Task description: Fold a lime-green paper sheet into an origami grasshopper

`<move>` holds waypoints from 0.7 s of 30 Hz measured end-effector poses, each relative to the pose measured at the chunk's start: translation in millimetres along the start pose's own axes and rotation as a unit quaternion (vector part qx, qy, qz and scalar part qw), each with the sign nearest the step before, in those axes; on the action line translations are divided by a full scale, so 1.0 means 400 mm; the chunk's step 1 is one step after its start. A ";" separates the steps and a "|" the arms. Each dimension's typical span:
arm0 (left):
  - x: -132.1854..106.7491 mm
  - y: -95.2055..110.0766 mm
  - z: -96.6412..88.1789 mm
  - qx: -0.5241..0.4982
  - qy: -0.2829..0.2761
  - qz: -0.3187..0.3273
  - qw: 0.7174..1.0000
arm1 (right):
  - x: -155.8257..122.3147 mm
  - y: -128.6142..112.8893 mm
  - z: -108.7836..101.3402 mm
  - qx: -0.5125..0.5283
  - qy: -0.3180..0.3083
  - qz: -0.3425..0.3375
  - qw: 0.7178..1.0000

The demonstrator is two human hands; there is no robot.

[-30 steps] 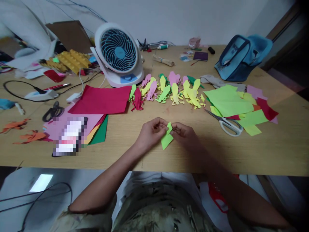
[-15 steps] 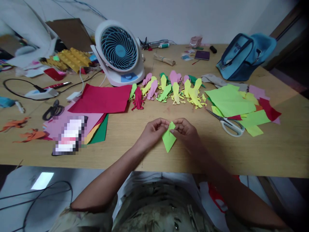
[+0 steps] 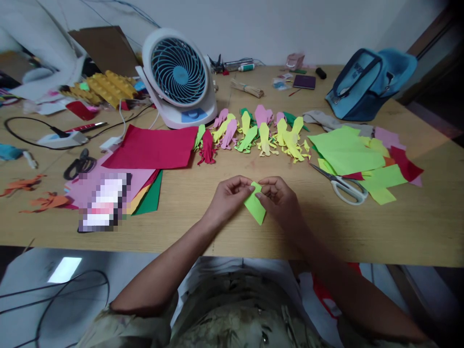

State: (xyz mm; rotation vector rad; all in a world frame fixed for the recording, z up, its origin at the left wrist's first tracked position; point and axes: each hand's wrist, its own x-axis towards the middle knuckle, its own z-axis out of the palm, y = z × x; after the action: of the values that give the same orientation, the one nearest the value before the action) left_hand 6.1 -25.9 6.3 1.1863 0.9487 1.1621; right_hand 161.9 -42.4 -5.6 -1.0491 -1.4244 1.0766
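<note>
A small folded piece of lime-green paper (image 3: 256, 210) is held between both hands, just above the wooden table near its front edge. My left hand (image 3: 231, 194) pinches its upper left edge between thumb and fingers. On the other side, my right hand (image 3: 280, 199) grips the upper right edge, its thumb lying on the paper's face. The lower end of the paper points down and stays uncovered. Beyond the hands lie folded paper figures in yellow (image 3: 265, 140), pink (image 3: 229, 135), green and red (image 3: 208, 146), bunched in a row.
White-handled scissors (image 3: 348, 190) and lime-green paper sheets (image 3: 348, 150) lie to the right. Left are a red sheet (image 3: 155, 147), a blurred-out phone (image 3: 105, 202), black-handled scissors (image 3: 79, 165) and orange paper figures (image 3: 49, 202). A fan (image 3: 179, 72) and blue bag (image 3: 362, 89) stand farther back.
The green paper has turned in my fingers: its lower tip has swung to the right and its outline looks different. Both hands keep nearly the same place.
</note>
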 end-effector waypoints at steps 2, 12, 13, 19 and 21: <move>-0.001 0.000 -0.001 0.005 0.012 0.016 1.000 | -0.001 -0.001 -0.001 -0.006 0.005 0.000 1.000; 0.002 -0.001 -0.005 -0.004 -0.004 -0.024 1.000 | -0.007 -0.005 0.003 -0.041 0.011 0.004 0.999; 0.003 -0.003 -0.006 -0.013 -0.008 -0.029 0.999 | -0.007 -0.004 0.003 -0.042 0.009 0.002 0.999; 0.004 -0.003 -0.010 -0.058 -0.047 -0.047 0.996 | -0.007 -0.003 -0.001 -0.018 0.011 -0.002 1.000; 0.002 -0.001 -0.011 -0.062 -0.054 -0.050 0.995 | -0.006 -0.003 -0.002 -0.003 0.009 0.000 1.000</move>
State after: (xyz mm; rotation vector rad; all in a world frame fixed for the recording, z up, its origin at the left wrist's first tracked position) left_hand 2.1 -24.5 5.4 1.0790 0.8335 1.0512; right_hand 163.0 -45.0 -4.8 -1.0607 -1.4139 1.0621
